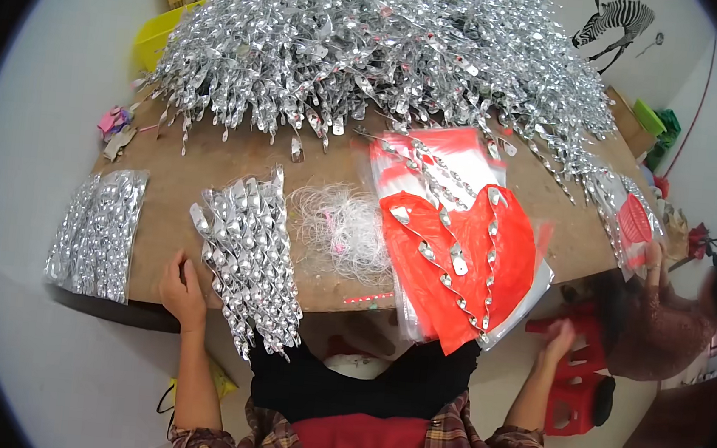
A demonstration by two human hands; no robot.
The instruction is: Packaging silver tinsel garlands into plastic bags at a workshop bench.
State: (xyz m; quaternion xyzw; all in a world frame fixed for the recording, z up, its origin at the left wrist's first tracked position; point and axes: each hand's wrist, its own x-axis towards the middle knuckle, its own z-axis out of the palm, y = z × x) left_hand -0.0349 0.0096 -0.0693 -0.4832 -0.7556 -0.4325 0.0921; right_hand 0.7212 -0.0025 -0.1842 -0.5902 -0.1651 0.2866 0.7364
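Note:
My left hand (182, 291) rests at the table's front edge, fingers apart and nothing in it. Just right of it lies a bundle of twisted silver strips (253, 257), its lower end hanging over the edge. My right hand (559, 341) is off the table's right front side, fingers loosely bent, with nothing visible in it. Nearest to it on the table lies a red plastic sheet (504, 271), with a few twisted silver strips (456, 254) across it. Under the sheet is a stack of clear and red plastic bags (442, 142).
A large heap of silver strips (374, 46) covers the back of the brown table (184, 166). A bagged bundle (98, 231) lies far left; tangled clear thread (341, 227) sits mid-table. Red stools (573, 401) stand at right, where another person (665, 323) handles a bag.

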